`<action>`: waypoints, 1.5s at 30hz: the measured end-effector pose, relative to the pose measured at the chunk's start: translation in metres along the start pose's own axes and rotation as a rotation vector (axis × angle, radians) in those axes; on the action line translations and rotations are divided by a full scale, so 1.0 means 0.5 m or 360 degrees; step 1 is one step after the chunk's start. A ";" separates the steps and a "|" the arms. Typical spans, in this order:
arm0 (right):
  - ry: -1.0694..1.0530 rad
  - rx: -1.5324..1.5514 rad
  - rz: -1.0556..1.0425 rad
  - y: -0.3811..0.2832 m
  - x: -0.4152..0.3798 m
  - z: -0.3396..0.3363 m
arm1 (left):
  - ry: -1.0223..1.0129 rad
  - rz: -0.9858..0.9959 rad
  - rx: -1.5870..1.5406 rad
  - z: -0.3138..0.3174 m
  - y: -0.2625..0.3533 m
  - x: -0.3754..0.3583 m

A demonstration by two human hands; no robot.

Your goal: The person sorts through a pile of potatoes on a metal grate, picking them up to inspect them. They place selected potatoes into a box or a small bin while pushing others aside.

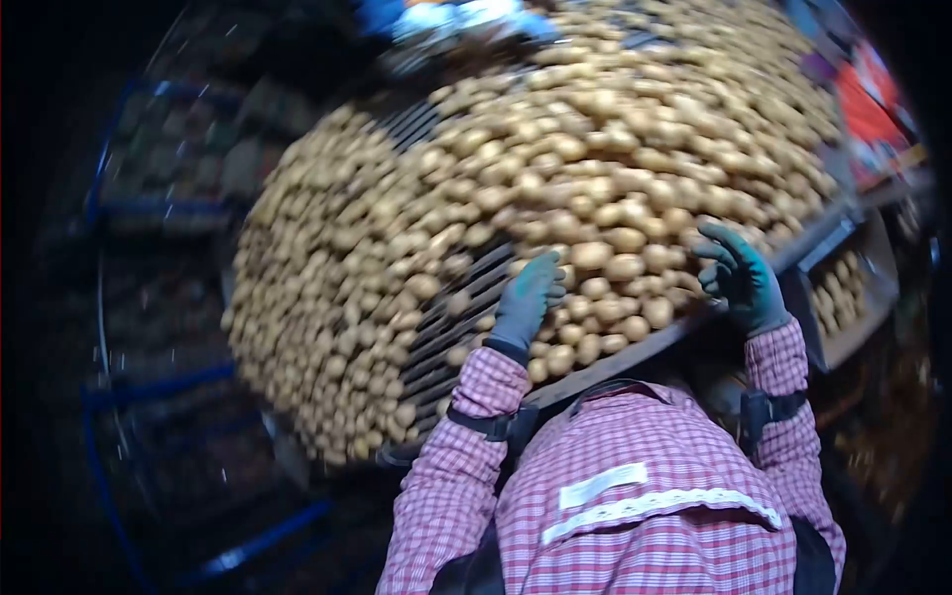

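Two gloved hands are reaching onto the potatoes (595, 198) on a roller conveyor (446, 317): the left hand (526, 297) is lying flat with fingers together, the right hand (739, 278) is curling loosely, holding nothing visible.

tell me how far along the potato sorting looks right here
Done: a few potatoes lie in the side bin. In hand: the left hand rests on the potatoes at the belt's near edge; the right hand is raised with fingers curled, seemingly holding nothing. Left: the roller belt is heaped with potatoes, so most remains.
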State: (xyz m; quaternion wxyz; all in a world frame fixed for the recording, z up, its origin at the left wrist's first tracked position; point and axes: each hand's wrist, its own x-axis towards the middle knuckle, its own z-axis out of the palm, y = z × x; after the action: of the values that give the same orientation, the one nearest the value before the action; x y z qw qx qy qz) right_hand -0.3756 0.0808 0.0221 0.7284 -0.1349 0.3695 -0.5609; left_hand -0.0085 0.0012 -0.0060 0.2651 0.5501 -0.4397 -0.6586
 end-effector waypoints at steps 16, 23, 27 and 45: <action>-0.0424 -0.0568 0.0675 0.236 0.125 0.359 | 0.0851 -0.0367 0.2221 -0.597 0.047 -0.047; -0.0488 -0.0686 0.0622 0.293 0.136 0.410 | 0.0884 0.0250 0.1740 -0.438 0.048 0.045; -0.0558 -0.0776 0.0707 0.298 0.153 0.473 | 0.0846 0.0549 0.1469 -0.258 0.042 0.046; 0.0125 -0.0811 0.0539 0.288 0.078 0.394 | 0.1783 -0.0130 0.1293 -1.068 0.091 -0.068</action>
State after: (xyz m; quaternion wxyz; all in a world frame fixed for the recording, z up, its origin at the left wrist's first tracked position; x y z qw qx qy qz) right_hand -0.1326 0.0505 0.0551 0.7395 -0.2280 0.5433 -0.3257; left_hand 0.5053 -0.1458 0.0460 0.2001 0.8790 -0.4274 -0.0679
